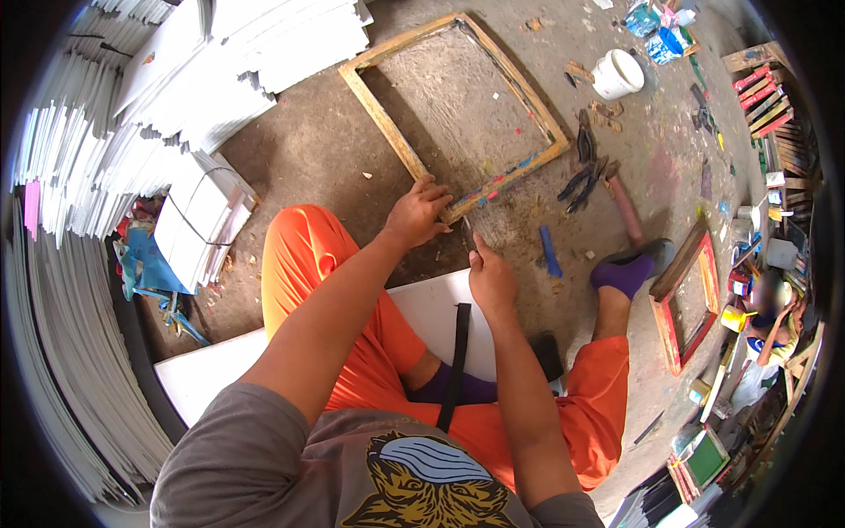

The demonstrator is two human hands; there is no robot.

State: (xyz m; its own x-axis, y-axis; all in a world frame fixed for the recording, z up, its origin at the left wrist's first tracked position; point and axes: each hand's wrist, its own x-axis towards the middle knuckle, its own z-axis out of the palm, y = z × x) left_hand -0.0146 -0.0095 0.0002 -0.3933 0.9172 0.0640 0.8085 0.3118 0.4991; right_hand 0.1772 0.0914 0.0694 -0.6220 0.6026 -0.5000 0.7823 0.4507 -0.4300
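Observation:
A wooden frame [385,125] with paint-stained bars lies on the floor in front of me. My left hand [421,213] is closed on its near corner, fingers over the bar. Just below that corner, my right hand [491,280] is closed round a thin dark metal tool [467,231]. The tool's tip points up toward the frame corner; its handle is hidden in the fist, so its kind cannot be told. To the right of the frame lie dark-handled pliers [581,185], a hammer [624,208] and a short blue strip [549,251].
Stacks of white panels [79,167] fill the left side. A white bucket [618,74] and blue paint containers [666,44] stand at the far right. A smaller red-edged frame [707,277] lies near my right foot. Another person [771,330] is at the right edge among cluttered shelves.

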